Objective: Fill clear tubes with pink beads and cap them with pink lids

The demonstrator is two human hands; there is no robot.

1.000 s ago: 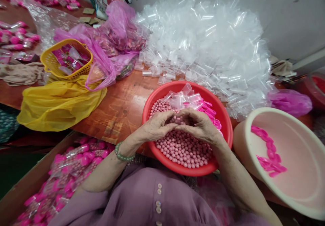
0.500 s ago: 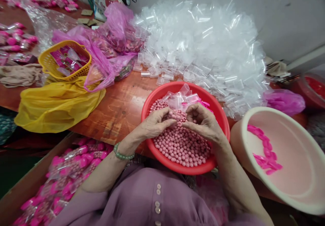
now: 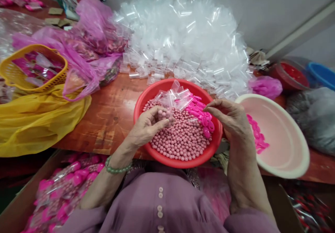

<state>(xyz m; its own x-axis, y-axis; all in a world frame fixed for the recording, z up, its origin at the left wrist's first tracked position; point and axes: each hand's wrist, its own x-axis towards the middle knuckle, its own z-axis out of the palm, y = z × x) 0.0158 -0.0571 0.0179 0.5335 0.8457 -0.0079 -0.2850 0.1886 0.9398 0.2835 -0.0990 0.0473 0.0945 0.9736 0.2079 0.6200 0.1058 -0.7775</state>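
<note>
A red basin (image 3: 146,102) in front of me holds pink beads (image 3: 180,138), a few clear plastic tubes (image 3: 174,95) and bright pink caps (image 3: 201,112). My left hand (image 3: 148,126) is closed round a clear tube filled with pink beads, held over the bead pile. My right hand (image 3: 230,119) hovers over the basin's right rim next to the pink caps, fingers curled and pinched; what they hold I cannot make out.
A cream basin (image 3: 282,163) with pink caps stands at the right. Behind lies a big heap of clear tubes (image 3: 183,41). At the left are a yellow basket (image 3: 31,68), pink and yellow bags (image 3: 36,121), and a box of filled tubes (image 3: 62,187) below.
My hands, joined over the beads a second ago, have come apart. The right hand moved right to the pink caps. The left hand stays over the beads with the tube.
</note>
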